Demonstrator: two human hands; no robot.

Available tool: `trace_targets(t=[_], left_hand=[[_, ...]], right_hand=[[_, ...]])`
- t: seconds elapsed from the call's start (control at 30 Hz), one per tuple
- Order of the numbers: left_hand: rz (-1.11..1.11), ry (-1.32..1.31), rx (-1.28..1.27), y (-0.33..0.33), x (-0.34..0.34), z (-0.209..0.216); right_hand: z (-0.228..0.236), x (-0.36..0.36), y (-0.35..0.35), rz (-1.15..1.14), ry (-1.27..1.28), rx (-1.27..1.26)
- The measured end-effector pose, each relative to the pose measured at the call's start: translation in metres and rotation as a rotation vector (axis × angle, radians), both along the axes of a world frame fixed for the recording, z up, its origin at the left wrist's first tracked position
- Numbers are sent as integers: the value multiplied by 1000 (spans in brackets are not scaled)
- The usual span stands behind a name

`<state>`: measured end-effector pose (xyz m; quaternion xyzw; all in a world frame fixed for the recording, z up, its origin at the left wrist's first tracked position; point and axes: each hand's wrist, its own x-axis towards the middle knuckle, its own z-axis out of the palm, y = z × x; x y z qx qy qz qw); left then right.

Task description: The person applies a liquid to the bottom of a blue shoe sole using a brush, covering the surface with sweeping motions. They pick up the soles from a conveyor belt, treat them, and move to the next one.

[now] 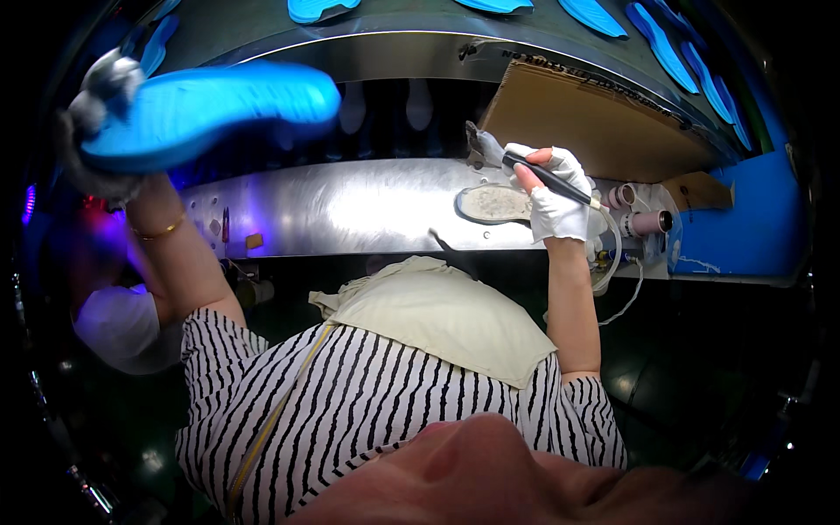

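At the upper left, my left hand (87, 115), in a dirty grey glove, grips the heel end of a bright blue shoe sole (219, 109). The sole is held in the air above the metal bench, slightly blurred, its long side running across to the right. My right hand (558, 194) wears a white glove with some fingertips bare. Its fingers are closed around a black-handled brush (551, 179) that has a pale tube running from its rear end. The brush tip points up and left. Below it, a sole-shaped pad (493, 204) with a dark rim lies on the bench.
Beyond the metal bench (350, 197) runs a conveyor (402, 22) carrying several blue soles. A cardboard sheet or box (586, 114) stands behind my right hand, and a blue panel (744, 219) is at the right. Pinkish cylinders (649, 222) and tubing sit beside my right wrist.
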<state>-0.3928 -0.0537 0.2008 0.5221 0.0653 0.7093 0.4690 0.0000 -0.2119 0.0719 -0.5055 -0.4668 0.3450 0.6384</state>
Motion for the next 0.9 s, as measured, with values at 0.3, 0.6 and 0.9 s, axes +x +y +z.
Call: trace_targets(t=[0.3,0.6,0.9], left_hand=[[-1084,-167,-837,-45,154,-154],[-948,-135,-910,-90,221,-159],[-868,-123,-967,-95,242,-176]], right_hand=[[0,-16,-1,32,130,35],[13,-29,11,-190,-242,219],[9,-38,-8,-29,-83,115]])
